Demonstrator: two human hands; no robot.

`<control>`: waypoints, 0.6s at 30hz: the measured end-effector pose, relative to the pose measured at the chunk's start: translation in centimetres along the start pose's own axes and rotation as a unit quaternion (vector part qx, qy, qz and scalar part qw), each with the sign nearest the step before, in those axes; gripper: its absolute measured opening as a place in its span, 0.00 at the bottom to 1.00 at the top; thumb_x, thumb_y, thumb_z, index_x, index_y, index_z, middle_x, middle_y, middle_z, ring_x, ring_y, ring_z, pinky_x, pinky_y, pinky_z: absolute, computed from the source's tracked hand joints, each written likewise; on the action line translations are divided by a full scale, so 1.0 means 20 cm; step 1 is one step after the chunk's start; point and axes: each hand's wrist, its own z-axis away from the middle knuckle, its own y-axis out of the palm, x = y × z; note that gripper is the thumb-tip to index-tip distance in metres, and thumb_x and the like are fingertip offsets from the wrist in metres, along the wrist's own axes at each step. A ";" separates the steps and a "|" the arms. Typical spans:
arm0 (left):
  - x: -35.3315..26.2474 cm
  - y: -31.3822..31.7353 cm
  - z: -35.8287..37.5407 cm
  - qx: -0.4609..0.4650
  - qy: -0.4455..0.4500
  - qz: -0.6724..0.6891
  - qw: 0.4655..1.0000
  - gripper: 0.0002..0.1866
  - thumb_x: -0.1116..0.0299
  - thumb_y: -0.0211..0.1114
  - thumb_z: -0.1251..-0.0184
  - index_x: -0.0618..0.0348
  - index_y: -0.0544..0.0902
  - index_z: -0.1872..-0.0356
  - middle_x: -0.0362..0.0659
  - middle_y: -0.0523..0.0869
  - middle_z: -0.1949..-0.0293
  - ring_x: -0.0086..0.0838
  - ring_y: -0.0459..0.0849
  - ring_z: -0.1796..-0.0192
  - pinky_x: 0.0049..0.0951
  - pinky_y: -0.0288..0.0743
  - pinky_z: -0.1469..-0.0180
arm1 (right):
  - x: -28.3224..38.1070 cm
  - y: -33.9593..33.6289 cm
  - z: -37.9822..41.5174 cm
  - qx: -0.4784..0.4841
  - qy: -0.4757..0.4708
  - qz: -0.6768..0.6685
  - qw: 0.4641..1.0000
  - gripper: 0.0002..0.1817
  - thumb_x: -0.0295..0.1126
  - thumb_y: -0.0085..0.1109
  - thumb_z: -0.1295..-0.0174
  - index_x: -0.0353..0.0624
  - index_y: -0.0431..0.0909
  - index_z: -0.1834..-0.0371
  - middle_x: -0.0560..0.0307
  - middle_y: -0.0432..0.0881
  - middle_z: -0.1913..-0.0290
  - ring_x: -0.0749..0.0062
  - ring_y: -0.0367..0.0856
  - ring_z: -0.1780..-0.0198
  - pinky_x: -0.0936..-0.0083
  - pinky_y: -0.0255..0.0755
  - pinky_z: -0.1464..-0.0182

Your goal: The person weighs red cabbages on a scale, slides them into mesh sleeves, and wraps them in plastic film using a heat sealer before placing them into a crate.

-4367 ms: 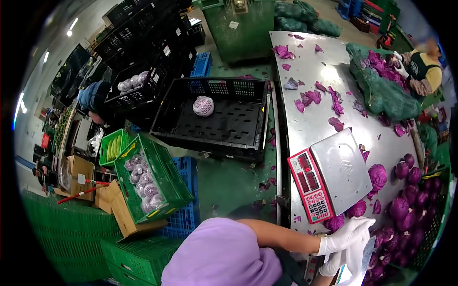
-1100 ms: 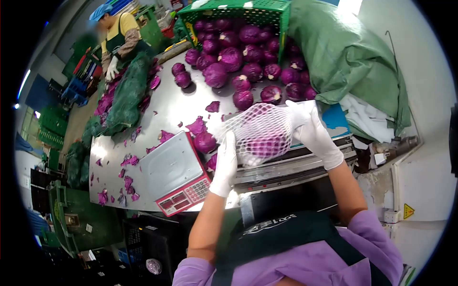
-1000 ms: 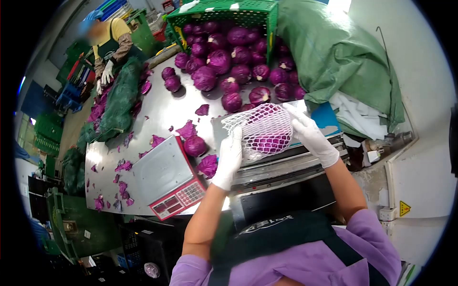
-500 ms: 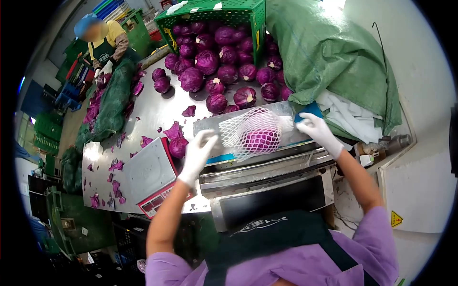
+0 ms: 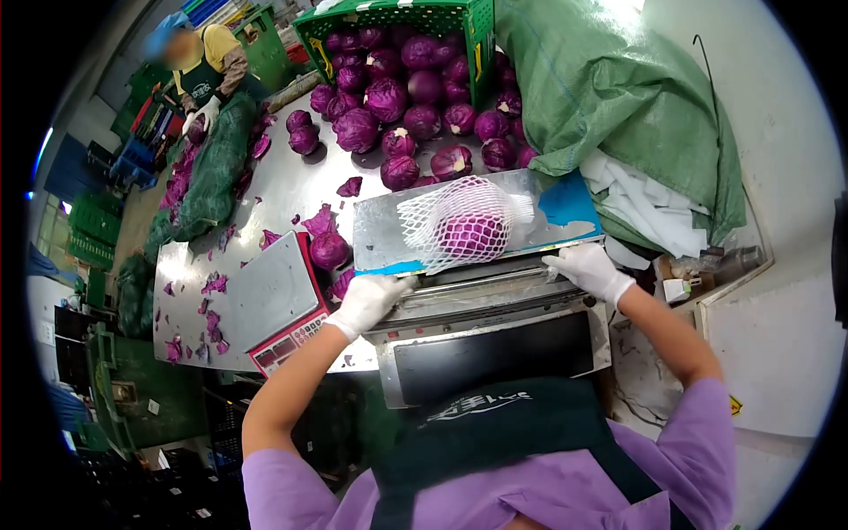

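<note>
A red cabbage [image 5: 470,237] in a white foam net [image 5: 424,221] rests on the metal plate [image 5: 375,238] of a wrapping machine [image 5: 495,349]. My left hand [image 5: 371,302], in a white glove, is at the left end of the machine's front rollers, fingers closed together; what they grip is hidden. At the right end, my gloved right hand [image 5: 594,270] pinches what looks like the edge of clear plastic film [image 5: 530,281]. Both hands are on the near side of the netted cabbage, apart from it.
A red scale [image 5: 278,291] stands left of the machine. Behind lie loose red cabbages [image 5: 357,131] and a tipped green crate [image 5: 481,53]. Green sacking [image 5: 618,88] and white nets [image 5: 649,208] are at right. A co-worker [image 5: 208,66] handles a cabbage at far left.
Both hands have come down from beside the netted cabbage to the machine's front rollers. My right hand has left the blue surface at the plate's right end. The cabbage stays on the plate.
</note>
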 end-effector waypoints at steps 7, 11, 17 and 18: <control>-0.38 -0.43 0.26 -0.098 -0.188 0.307 0.928 0.12 0.70 0.62 0.30 0.57 0.86 0.49 0.47 0.90 0.58 0.42 0.88 0.58 0.36 0.80 0.55 | 0.33 -0.38 0.33 -0.077 0.229 -0.323 0.915 0.11 0.29 0.59 0.31 0.42 0.87 0.50 0.51 0.90 0.63 0.71 0.87 0.64 0.76 0.79 0.58; -0.46 -0.87 0.17 -0.276 -0.128 0.416 0.857 0.16 0.66 0.54 0.22 0.66 0.86 0.49 0.44 0.91 0.68 0.30 0.89 0.65 0.31 0.82 0.61 | 0.47 -0.94 0.23 -0.171 0.302 -0.403 0.847 0.18 0.30 0.45 0.29 0.27 0.85 0.62 0.56 0.83 0.83 0.77 0.81 0.75 0.79 0.77 0.64; 0.04 -0.53 -0.56 -0.352 -0.189 0.544 0.738 0.22 0.60 0.53 0.20 0.69 0.78 0.38 0.52 0.82 0.40 0.32 0.81 0.39 0.30 0.70 0.34 | 0.02 -0.52 -0.54 -0.332 0.133 -0.488 0.797 0.21 0.32 0.48 0.24 0.31 0.72 0.34 0.46 0.82 0.41 0.62 0.80 0.39 0.69 0.70 0.33; 0.14 -0.44 -0.60 -0.233 -0.217 0.558 0.767 0.26 0.59 0.55 0.21 0.69 0.72 0.33 0.53 0.78 0.35 0.35 0.76 0.34 0.32 0.67 0.31 | -0.06 -0.40 -0.61 -0.260 0.150 -0.443 0.845 0.24 0.33 0.55 0.27 0.30 0.71 0.32 0.45 0.80 0.37 0.61 0.76 0.34 0.70 0.68 0.31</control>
